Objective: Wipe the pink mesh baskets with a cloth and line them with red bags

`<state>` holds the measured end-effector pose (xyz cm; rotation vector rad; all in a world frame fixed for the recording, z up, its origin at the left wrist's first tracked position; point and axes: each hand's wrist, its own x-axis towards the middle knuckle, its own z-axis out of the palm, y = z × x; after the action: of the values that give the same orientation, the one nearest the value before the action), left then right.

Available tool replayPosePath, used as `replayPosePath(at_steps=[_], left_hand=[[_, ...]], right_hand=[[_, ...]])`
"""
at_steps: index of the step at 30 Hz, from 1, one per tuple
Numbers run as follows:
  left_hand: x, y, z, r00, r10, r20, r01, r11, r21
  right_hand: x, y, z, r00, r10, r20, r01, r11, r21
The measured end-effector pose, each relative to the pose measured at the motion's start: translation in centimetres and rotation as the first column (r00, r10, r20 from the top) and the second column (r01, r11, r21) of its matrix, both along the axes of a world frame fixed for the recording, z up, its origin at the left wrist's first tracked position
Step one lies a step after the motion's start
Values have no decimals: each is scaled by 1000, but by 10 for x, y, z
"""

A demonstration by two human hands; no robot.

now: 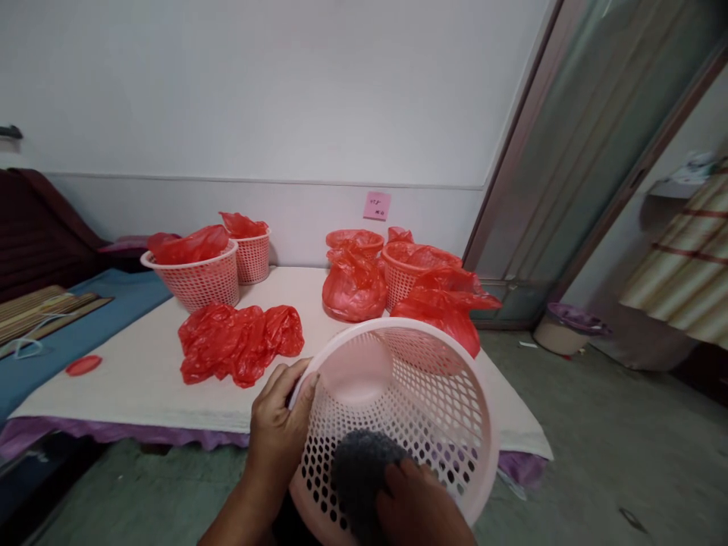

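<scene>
Head view: the left hand [276,428] grips the rim of a pale pink plastic mesh basket [398,324], its thumb over the inner side and its fingers bent together around the outside, pinching the rim between them. The basket is tilted in front of the white-covered table [136,379], its mouth toward the camera. Inside it, the right hand [424,500] has its fingers curled against a dark grey, fluffy cloth [361,470]; blur and shadow hide whether they are pressed together. As for progress, the cloth lies against the mesh wall within the basket, yet nothing shows how much of that wall it has covered or how much remains. On the table, to the left, a large pink mesh basket [210,288] and a smaller pink mesh basket [253,262] have red plastic bagging in them, beside a crumpled heap of red plastic bags [239,345]. Farther right, a pink mesh basket lined in red [398,282] stands by a bulging red plastic bag [356,296].
</scene>
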<state>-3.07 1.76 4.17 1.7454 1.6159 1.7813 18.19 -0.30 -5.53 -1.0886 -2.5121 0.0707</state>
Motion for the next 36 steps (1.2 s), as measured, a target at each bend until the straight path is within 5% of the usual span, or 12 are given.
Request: replayPosePath(at_steps=[3, 10, 18, 23, 28, 32, 36], left_hand=[[1, 1, -1, 1000, -1, 13, 1, 1000, 8], [-4, 5, 3, 997, -26, 77, 29, 999, -41], [-3, 10, 8, 979, -10, 202, 34, 992, -119], [9, -9, -11, 948, -24, 317, 85, 980, -182], [19, -30, -40, 878, 79, 472, 69, 955, -289], [6, -29, -46, 907, 153, 393, -64, 971, -230], [-4, -24, -41, 942, 120, 314, -73, 985, -156]], right_hand=[[9, 4, 7, 995, -62, 74, 60, 998, 26], [-4, -9, -14, 994, 19, 106, -40, 979, 200], [-15, -6, -13, 989, 5, 149, -49, 956, 289], [-41, -3, 24, 999, 2, 53, -8, 995, 103], [-69, 2, 61, 966, -12, -259, -34, 985, -172], [-78, 4, 60, 939, 78, -335, -174, 947, -268], [-71, 11, 41, 1000, -18, -21, 12, 968, -250]])
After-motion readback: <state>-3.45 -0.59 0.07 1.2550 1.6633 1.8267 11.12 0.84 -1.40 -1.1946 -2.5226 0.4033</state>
